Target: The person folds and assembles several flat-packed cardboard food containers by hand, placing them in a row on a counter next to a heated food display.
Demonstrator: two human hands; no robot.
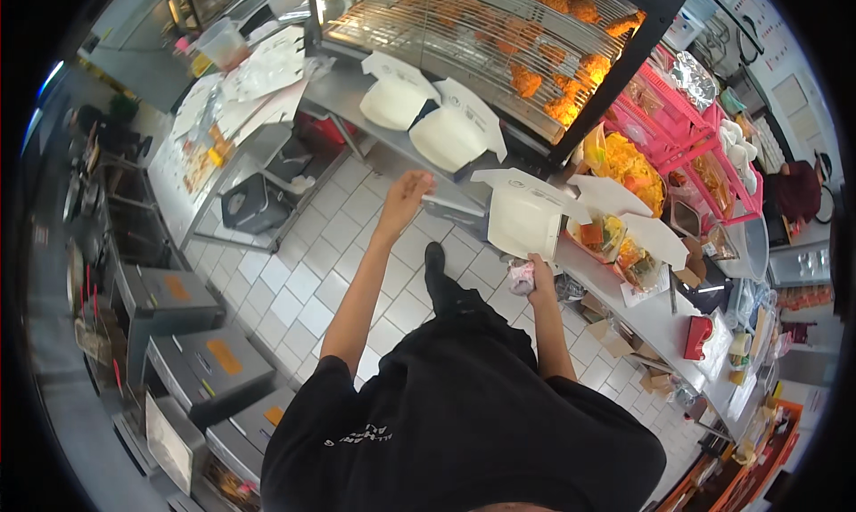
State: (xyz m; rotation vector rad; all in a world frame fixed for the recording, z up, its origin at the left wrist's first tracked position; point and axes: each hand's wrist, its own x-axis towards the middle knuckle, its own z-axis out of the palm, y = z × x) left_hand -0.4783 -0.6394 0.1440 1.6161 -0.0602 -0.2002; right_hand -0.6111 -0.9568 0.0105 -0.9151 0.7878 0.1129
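Note:
My left hand (406, 194) reaches forward, fingers loosely apart, holding nothing, just short of the steel counter edge below an open white takeaway box (450, 131). My right hand (538, 274) grips the lower edge of another open white box (524, 216) together with a crumpled bit of wrap or cloth (521, 278). A third open white box (394, 95) lies further left on the counter. Fried chicken pieces (560, 109) sit on the wire rack (446, 26) of the heated display above.
To the right, open boxes filled with food (617, 237), a yellow food tray (629, 164) and a pink rack (687, 129) line the counter (651, 320). Grey appliances (192, 369) stand on the left. White floor tiles (303, 271) lie between. Another person (796, 189) stands far right.

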